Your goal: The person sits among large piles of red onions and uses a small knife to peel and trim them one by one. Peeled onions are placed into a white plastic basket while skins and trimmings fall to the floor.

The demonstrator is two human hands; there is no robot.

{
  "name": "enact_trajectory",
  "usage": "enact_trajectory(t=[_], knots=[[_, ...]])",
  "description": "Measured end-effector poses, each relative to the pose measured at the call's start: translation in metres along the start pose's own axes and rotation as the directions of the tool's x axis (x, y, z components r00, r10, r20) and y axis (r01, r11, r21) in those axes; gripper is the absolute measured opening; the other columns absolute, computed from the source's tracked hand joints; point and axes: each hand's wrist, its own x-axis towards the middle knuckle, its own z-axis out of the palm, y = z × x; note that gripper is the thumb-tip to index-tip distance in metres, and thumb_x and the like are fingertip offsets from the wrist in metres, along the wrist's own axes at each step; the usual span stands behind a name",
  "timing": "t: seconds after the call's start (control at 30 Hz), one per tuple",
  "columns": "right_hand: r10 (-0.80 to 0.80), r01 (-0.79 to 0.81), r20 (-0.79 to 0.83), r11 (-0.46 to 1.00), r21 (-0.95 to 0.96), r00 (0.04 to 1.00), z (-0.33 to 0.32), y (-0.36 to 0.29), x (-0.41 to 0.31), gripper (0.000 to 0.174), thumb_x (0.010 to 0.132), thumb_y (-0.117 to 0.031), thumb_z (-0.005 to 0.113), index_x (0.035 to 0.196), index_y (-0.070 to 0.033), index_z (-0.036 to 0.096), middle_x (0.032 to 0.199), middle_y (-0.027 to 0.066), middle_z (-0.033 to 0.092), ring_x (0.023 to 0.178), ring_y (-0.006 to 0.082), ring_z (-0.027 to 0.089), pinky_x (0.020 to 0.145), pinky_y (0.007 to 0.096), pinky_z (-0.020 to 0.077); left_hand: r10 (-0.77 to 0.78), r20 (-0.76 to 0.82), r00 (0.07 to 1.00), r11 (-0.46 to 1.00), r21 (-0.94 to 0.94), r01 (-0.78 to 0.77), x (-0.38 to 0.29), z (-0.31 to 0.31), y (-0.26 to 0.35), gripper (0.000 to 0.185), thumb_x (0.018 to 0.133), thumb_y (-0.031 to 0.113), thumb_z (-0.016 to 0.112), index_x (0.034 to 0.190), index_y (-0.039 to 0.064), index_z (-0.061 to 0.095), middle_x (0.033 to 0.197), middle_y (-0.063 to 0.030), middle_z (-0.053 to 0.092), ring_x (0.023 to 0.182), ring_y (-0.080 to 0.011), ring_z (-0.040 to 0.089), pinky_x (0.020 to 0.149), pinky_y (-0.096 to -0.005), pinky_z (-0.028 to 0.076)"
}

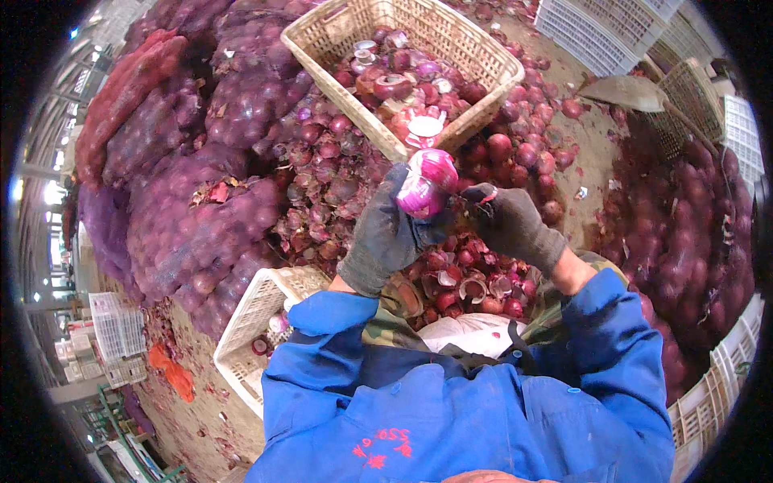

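My left hand (383, 229), in a dark work glove, holds a shiny, peeled red onion (427, 183) near the middle of the view. Just right of the onion, my gloved right hand (513, 223) has its fingers curled in, with a small strip visible at the fingertips; whether it grips a tool is not clear. Beyond the hands stands a cream plastic crate (483, 33) with onions and trimmed onion pieces in it. Loose red onions and skins (471, 278) lie below my hands, between my legs.
Mesh sacks of onions (199, 229) are piled at the left, and more sacks (682, 241) lie at the right. A white crate (241, 338) with a few onions sits by my left elbow. Loose onions (525, 145) surround the cream crate. White crates (598, 30) and a shovel (628, 93) are at upper right.
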Motion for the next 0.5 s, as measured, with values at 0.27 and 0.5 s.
enact_trajectory(t=[0.27,0.5], knots=[[-0.033,0.033,-0.011,0.999,-0.034,0.999,0.006,0.018,-0.004,0.026,0.080,-0.021,0.072,0.104,-0.017,0.062,0.080,0.0115,0.067,0.074,0.0375,0.068,0.060,0.0450,0.0525,-0.170,-0.072,0.983,0.982,-0.097,0.163,0.016,-0.007,-0.024,0.057,0.105,0.047,0.049,0.142,0.004,0.049,0.128,-0.0192,0.065,0.094,-0.0297,0.071,0.071,-0.0406,0.064],[0.088,-0.088,0.023,0.996,-0.026,0.996,-0.004,0.005,-0.006,0.029,0.084,-0.012,0.070,0.113,-0.013,0.066,0.090,0.0190,0.069,0.081,0.0419,0.067,0.068,0.0469,0.0550,0.034,-0.049,0.998,0.892,0.451,-0.009,0.016,0.007,-0.034,0.055,0.105,0.047,0.048,0.145,0.008,0.049,0.134,-0.0151,0.063,0.114,-0.0297,0.068,0.077,-0.0440,0.064]])
